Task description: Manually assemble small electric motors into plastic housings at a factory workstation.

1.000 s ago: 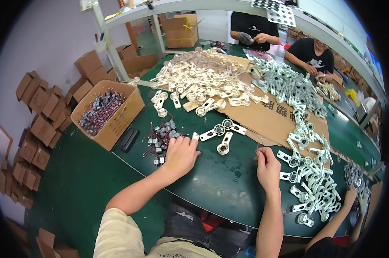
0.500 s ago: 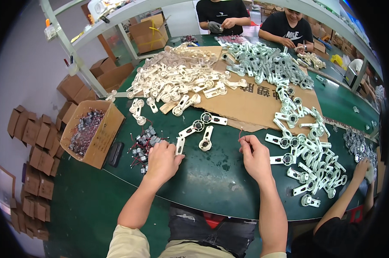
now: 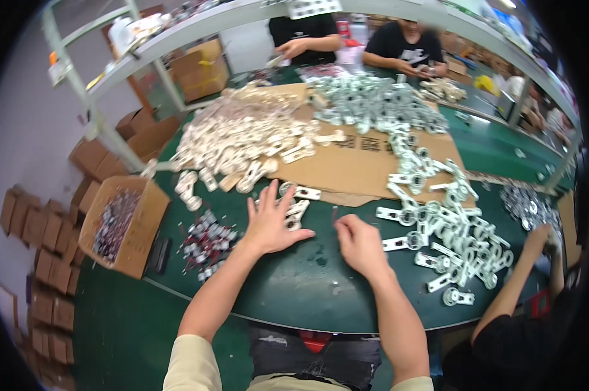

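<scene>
My left hand (image 3: 268,225) is open, fingers spread, over a few white plastic handle-shaped housings with round ends. One housing (image 3: 306,193) shows past its fingertips and another (image 3: 298,214) beside its index finger; the hand partly hides them, so contact is unclear. To the right, my right hand (image 3: 359,244) is closed in a pinch just above the green table. A thin dark-reddish wire (image 3: 335,214) sticks up from its fingertips; anything at its lower end is hidden. Left of my left forearm lies a pile of small grey parts with red and black wires (image 3: 206,244).
A carton (image 3: 152,221) of more wired parts stands at the left edge, beside a black case (image 3: 159,254). Cream housings (image 3: 235,140) and pale green housings (image 3: 464,241) lie heaped around a cardboard sheet (image 3: 333,166). A co-worker's hand (image 3: 539,238) is at the right.
My left hand has moved from beside the wired parts to over the white housings, its fingers spreading. My right hand still pinches the wire. The whole view has shifted slightly.
</scene>
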{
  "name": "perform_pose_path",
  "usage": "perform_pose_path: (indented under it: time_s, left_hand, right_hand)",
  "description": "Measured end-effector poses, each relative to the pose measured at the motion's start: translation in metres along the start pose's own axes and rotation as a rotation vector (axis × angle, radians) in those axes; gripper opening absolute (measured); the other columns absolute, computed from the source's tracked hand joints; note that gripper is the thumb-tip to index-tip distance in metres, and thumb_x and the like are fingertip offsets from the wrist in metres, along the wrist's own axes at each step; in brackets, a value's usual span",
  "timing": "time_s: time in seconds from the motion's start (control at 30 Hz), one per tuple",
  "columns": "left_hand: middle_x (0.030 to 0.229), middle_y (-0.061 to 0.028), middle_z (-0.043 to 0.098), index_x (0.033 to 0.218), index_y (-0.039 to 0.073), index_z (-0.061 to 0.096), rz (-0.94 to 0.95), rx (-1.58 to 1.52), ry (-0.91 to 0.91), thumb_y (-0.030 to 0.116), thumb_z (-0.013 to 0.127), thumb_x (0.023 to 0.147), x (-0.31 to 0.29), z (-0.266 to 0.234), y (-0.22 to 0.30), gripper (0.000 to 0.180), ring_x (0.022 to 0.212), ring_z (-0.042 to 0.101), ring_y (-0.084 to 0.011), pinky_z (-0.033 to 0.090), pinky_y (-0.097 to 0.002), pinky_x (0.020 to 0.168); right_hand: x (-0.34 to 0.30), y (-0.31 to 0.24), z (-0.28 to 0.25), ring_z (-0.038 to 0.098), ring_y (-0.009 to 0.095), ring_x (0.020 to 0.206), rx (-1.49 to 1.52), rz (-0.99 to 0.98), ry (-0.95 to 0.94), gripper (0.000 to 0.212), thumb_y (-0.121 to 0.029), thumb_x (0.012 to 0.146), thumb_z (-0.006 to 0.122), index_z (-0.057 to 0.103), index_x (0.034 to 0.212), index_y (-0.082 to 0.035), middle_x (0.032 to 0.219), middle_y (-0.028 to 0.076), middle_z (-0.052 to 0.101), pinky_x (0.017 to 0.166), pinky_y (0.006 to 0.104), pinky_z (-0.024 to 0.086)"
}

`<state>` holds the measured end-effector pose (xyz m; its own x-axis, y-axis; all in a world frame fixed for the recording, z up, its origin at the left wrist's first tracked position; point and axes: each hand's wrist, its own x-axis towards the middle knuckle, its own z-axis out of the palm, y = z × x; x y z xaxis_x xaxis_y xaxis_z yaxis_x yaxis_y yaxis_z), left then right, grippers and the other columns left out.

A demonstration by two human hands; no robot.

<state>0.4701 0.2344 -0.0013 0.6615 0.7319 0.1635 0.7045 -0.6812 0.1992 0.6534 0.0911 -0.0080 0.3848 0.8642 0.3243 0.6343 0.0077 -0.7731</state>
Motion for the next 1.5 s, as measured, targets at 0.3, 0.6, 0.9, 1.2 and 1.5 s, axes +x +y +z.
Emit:
perform_pose_path:
  time_s: [0.3, 0.6, 0.9, 1.2, 1.5]
  left_hand:
    - [0.143, -0.0183, 0.045, 0.141, 0.012, 0.048, 0.160, -0.016, -0.039, 0.047, 0.079, 0.074, 0.022, 0.008, -0.015, 0.082, 0.139, 0.038, -0.0363, 0.018, -0.0630, 0.117]
    - [0.148, -0.0257, 0.036, 0.139, 0.002, 0.047, 0.249, -0.282, 0.151, 0.020, 0.078, 0.079, -0.069, -0.021, 0.052, 0.070, 0.136, 0.036, -0.0450, 0.029, -0.0526, 0.114]
    - [0.123, -0.0148, 0.064, 0.120, 0.000, 0.061, 0.128, -0.856, -0.089, 0.005, 0.072, 0.085, -0.186, -0.023, 0.052, 0.037, 0.110, 0.064, -0.0262, 0.049, -0.0346, 0.097]
    - [0.110, -0.0097, 0.067, 0.113, 0.003, 0.067, -0.187, -0.683, -1.247, 0.018, 0.068, 0.082, -0.376, 0.045, -0.065, 0.034, 0.104, 0.060, -0.0222, 0.048, -0.0375, 0.091]
    - [0.110, -0.0155, 0.070, 0.121, -0.002, 0.057, -0.497, -0.758, -1.185, 0.019, 0.072, 0.086, -0.426, 0.081, -0.048, 0.043, 0.102, 0.067, -0.0219, 0.052, -0.0340, 0.088]
  right_hand:
    - [0.010, 0.037, 0.016, 0.066, 0.041, 0.088, -0.084, 0.069, 0.205, 0.015, -0.015, 0.096, 0.057, 0.062, 0.095, -0.001, 0.091, 0.021, 0.068, 0.076, 0.0502, 0.052]
    - [0.022, 0.062, -0.003, 0.065, 0.040, 0.082, -0.259, 0.109, 0.426, 0.016, -0.015, 0.095, 0.057, 0.061, 0.090, 0.000, 0.085, 0.020, 0.067, 0.073, 0.0499, 0.052]
    - [-0.027, 0.005, -0.004, 0.061, 0.034, 0.104, -0.215, -0.241, 0.237, 0.025, -0.020, 0.089, 0.070, 0.067, 0.107, -0.003, 0.108, 0.015, 0.065, 0.091, 0.0436, 0.050]
    - [-0.333, 0.035, -0.071, 0.067, 0.017, 0.092, 0.234, 0.741, -0.455, 0.031, -0.035, 0.095, 0.066, 0.071, 0.106, -0.006, 0.098, 0.007, 0.072, 0.084, 0.0319, 0.053]
    - [-0.472, 0.045, -0.070, 0.063, 0.022, 0.102, 0.269, 1.126, -0.471, 0.032, -0.014, 0.084, 0.066, 0.059, 0.113, -0.002, 0.108, 0.012, 0.065, 0.088, 0.0363, 0.052]
